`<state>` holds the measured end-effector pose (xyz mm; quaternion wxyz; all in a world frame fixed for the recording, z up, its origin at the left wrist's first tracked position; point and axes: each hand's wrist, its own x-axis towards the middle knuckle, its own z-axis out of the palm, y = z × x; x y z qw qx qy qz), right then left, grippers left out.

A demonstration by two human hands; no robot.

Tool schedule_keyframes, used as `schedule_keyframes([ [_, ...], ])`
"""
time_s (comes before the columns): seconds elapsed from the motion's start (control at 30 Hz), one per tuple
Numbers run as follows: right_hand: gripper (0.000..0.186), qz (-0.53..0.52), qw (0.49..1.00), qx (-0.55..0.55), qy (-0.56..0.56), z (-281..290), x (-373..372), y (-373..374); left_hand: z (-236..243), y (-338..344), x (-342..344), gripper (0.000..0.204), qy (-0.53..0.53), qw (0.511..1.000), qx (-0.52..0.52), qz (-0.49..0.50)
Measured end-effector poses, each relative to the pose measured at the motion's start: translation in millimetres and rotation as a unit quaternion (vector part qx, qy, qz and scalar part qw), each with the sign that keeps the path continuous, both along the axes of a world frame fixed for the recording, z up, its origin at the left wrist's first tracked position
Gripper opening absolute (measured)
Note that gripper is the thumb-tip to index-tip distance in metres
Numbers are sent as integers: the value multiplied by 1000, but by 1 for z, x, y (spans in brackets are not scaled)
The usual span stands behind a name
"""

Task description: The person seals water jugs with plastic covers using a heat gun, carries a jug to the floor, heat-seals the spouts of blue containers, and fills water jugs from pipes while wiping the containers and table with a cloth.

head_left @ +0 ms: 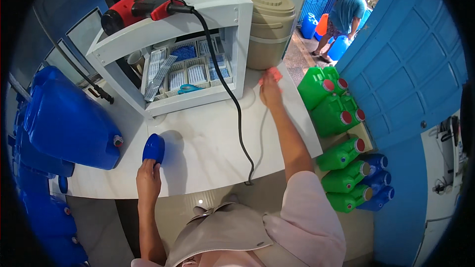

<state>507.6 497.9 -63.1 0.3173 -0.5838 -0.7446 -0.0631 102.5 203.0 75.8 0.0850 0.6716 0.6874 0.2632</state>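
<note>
Fingers of my left hand (148,180) pinch the lower edge of a blue round cap (154,148), held upright over the near left part of the white countertop (208,153). My right arm reaches far across to the right. There my right hand (270,90) is closed on a pink cloth (277,75), pressed to the counter at the foot of a beige lidded water cooler (270,29). Part of the cloth is hidden under the fingers.
A white shelf (198,101) holds baskets of small packets, with a red heat gun (138,7) on top. Its black cord (232,94) hangs over the counter. Blue jugs (74,118) stand left, green jugs (331,113) right. A person (346,12) bends outside the blue door (410,54).
</note>
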Motion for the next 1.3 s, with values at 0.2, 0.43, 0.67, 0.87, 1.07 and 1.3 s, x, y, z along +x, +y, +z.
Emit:
schedule_keyframes([
  [0.2, 38, -205, 978, 20, 8, 9, 33, -52, -36, 18, -17, 6, 182, 983, 25, -12],
  [0.43, 30, -312, 949, 41, 31, 11, 68, -206, -69, 24, -46, 6, 237, 969, 63, -37],
  [0.67, 15, -354, 932, 60, 52, -44, 99, -350, -67, -11, -54, 30, 112, 973, 176, -96],
  [0.87, 27, -134, 895, -178, 388, 25, -48, -437, -41, -118, -27, 28, -256, 935, -90, -230],
  [1.07, 15, 164, 805, -391, 415, 88, -245, -473, -92, -159, -60, 73, -463, 733, -447, -219],
  [1.3, 11, 410, 660, -373, 508, 58, -383, -479, -107, -212, -144, 69, -739, 342, -491, -308],
])
